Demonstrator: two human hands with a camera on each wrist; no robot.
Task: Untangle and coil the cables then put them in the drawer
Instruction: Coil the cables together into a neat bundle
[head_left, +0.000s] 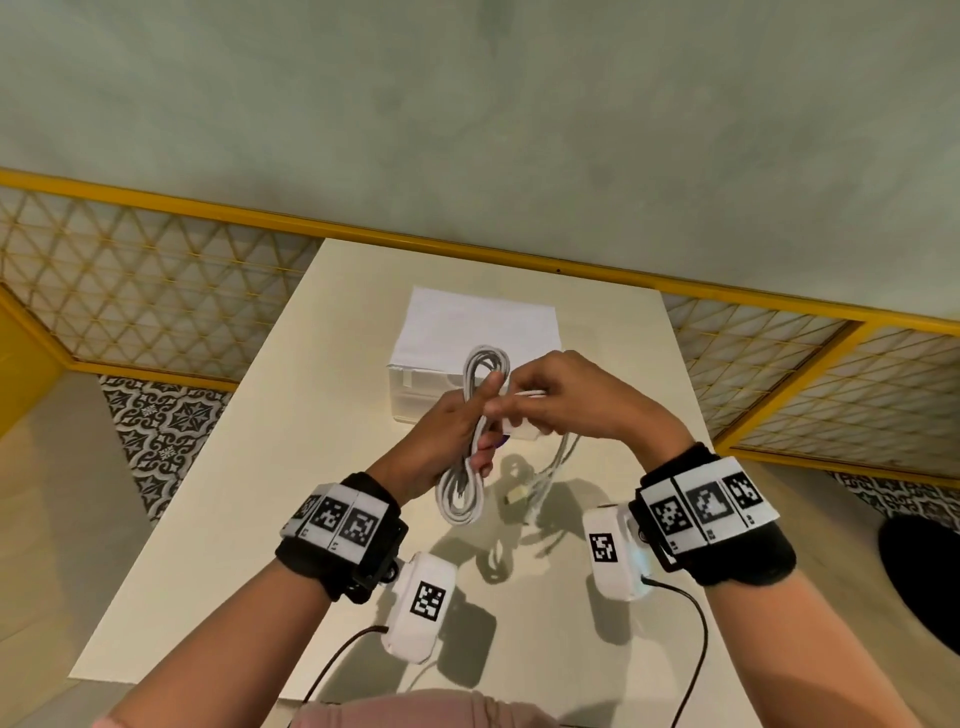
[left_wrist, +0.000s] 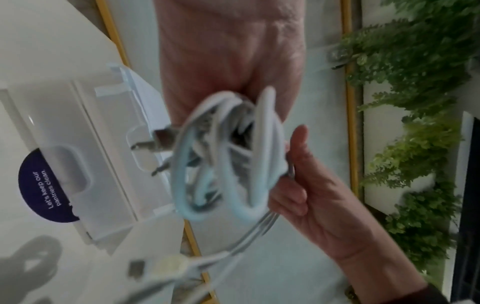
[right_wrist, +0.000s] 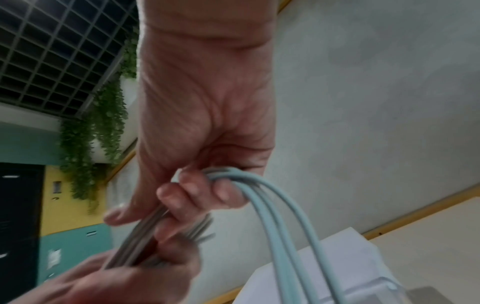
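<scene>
I have the coil (head_left: 470, 441) clamped in my left hand (head_left: 447, 436) above the table (head_left: 249, 467), its loops gathered long so they stay stacked. My right hand (head_left: 561, 400) pinches the free strands beside the coil, I judge to wrap them round it. A plug (head_left: 514, 498) dangles below. The drawer (head_left: 415, 384) sits shut just behind the hands, close for stowing.

Blurred plug (left_wrist: 166, 142) behind cable coil (left_wrist: 226, 156)
</scene>
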